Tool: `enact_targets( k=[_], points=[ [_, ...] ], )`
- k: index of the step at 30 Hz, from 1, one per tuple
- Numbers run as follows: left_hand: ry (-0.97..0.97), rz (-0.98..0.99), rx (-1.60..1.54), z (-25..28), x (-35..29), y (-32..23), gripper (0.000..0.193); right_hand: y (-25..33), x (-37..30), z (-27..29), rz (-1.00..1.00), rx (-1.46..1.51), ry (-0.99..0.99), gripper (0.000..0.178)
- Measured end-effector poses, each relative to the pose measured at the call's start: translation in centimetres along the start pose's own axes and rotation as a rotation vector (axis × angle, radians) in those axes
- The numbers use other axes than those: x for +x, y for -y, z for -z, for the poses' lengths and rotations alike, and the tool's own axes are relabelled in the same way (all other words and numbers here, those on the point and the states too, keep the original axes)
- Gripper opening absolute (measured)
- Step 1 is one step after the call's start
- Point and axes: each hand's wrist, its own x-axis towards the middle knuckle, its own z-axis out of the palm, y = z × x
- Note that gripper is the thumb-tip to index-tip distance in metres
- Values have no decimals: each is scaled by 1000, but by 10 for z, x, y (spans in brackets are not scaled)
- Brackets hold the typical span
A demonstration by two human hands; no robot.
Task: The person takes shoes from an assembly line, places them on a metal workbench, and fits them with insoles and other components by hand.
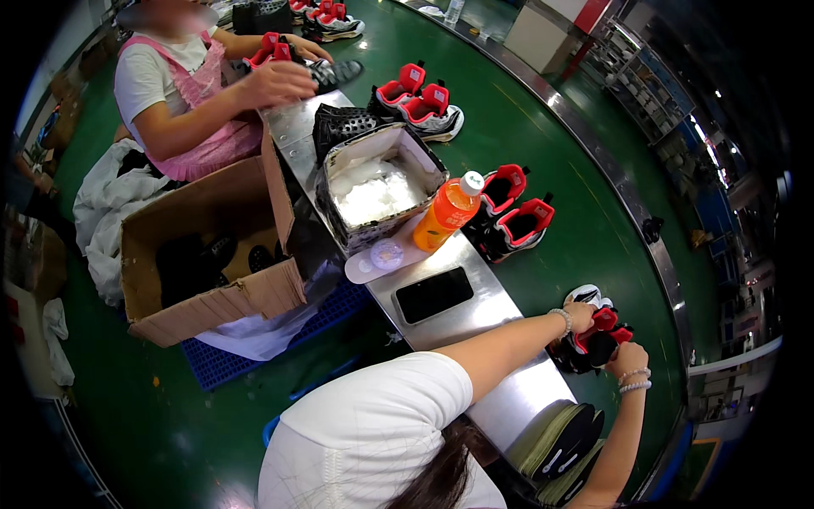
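A pair of black, white and red sneakers (570, 356) stands at the right edge of the metal bench. My left hand (579, 316) is closed on the upper part of the farther shoe. At the opening of the nearer shoe, my right hand (626, 356) has its fingers closed at a black rounded piece (601, 347) that looks like an insole. My fingertips are partly hidden, and how deep the piece sits in the shoe cannot be made out. Beside my right forearm lies a stack of insoles (555, 437), black on top with green edges.
On the bench (500, 339) rest a phone (434, 295), an orange drink bottle (451, 212) and a lined box (373, 191) of white material. More sneakers (513, 222) line its far side. A cardboard carton (212, 263) stands left. Across, a co-worker (186, 102) handles a shoe.
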Motion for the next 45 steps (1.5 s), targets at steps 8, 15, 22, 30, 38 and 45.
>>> enact_targets(
  k=[8,15,22,30,38,45],
  points=[
    [17,-42,-55,4,4,3,34,-10,26,-34,-119,191,34,12],
    [2,-12,27,8,0,3,41,15,9,-24,-67,-142,-129,8],
    [-61,-94,79,14,-5,7,38,38,7,-10,-35,-151,-146,16],
    [145,53,69,33,5,-3,27,42,-3,26,-41,16,60,15],
    [123,-8,1,24,25,29,30,34,-19,35,-48,165,-24,21],
    [159,15,-21,19,32,39,34,48,11,1,-19,220,30,18]
  ],
)
